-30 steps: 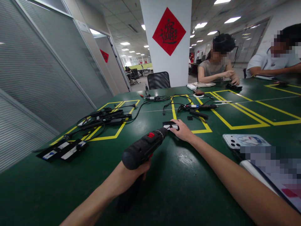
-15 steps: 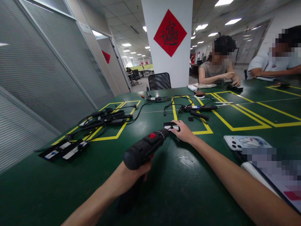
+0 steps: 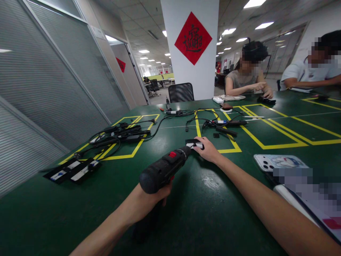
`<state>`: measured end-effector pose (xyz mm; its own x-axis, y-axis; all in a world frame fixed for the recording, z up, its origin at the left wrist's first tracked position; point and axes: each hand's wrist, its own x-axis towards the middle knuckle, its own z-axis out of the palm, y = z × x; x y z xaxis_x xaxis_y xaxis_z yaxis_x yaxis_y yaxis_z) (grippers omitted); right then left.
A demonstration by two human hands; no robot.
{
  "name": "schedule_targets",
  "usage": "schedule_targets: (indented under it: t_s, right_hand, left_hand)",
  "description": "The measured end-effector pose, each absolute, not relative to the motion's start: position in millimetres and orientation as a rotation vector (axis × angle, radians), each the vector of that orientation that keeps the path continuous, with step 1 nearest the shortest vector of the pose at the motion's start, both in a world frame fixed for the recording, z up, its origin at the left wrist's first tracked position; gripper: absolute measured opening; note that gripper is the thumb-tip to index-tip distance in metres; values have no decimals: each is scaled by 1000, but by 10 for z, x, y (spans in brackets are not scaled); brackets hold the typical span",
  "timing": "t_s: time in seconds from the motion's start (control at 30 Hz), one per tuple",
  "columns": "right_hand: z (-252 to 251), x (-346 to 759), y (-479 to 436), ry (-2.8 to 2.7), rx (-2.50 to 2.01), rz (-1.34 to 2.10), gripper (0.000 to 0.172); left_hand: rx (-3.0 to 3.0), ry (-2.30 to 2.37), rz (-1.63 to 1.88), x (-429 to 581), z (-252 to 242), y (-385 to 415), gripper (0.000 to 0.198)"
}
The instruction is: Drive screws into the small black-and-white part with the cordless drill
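Drill (image 3: 162,171) in left hand (image 3: 156,196), black-white block (image 3: 190,142) in right hand (image 3: 206,149).

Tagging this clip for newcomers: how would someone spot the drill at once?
Over the green table, find the left hand. It grips the black drill, whose nose points toward the right hand. Unlike the dark cables farther left, it has a bright red patch on top.

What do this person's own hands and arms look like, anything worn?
Both are human and bare: the left hand and the right hand wear no gloves. No sleeve, watch or bracelet shows on the left forearm or the right forearm. Some fingers are hidden, so rings cannot be ruled out.
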<state>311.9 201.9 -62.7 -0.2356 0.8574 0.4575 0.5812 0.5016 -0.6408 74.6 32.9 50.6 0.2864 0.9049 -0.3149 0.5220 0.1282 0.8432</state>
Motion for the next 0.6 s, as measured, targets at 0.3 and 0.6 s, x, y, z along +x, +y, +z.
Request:
schedule_targets:
  t_s: [0.3, 0.6]
  right_hand:
    - [-630, 3120, 2013, -1939, -1184, 422, 40]
    - [-610, 3122, 2003, -1945, -1189, 424, 39]
  left_hand:
    - [1516, 1368, 470, 760, 538, 330, 18]
    - [1510, 1328, 540, 732, 451, 354, 16]
